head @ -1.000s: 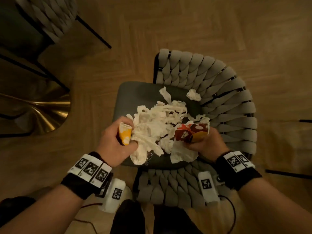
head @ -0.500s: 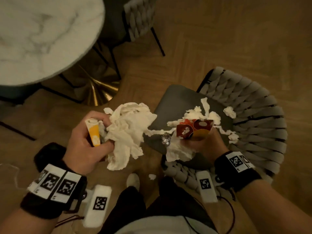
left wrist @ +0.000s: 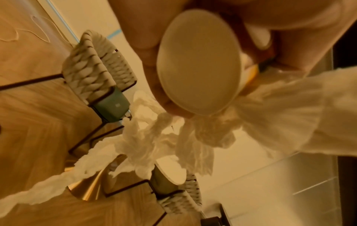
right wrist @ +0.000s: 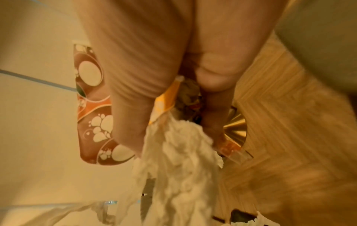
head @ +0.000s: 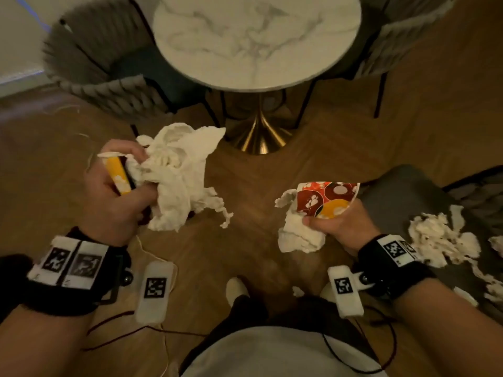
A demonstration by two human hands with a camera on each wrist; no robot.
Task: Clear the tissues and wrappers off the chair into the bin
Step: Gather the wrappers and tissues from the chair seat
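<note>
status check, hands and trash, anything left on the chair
Left hand grips tissues and yellow cup. Right hand grips patterned wrapper. Scraps remain on chair. No bin visible.

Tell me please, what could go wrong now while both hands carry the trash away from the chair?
1. Long tissue strands dangle from the left hand, which also grips a yellow cup; bits may well drop.
2. The right hand pinches a red wrapper and tissue together; either could slip.
3. Scraps remain on the chair, one on the floor; no bin is visible.
</note>
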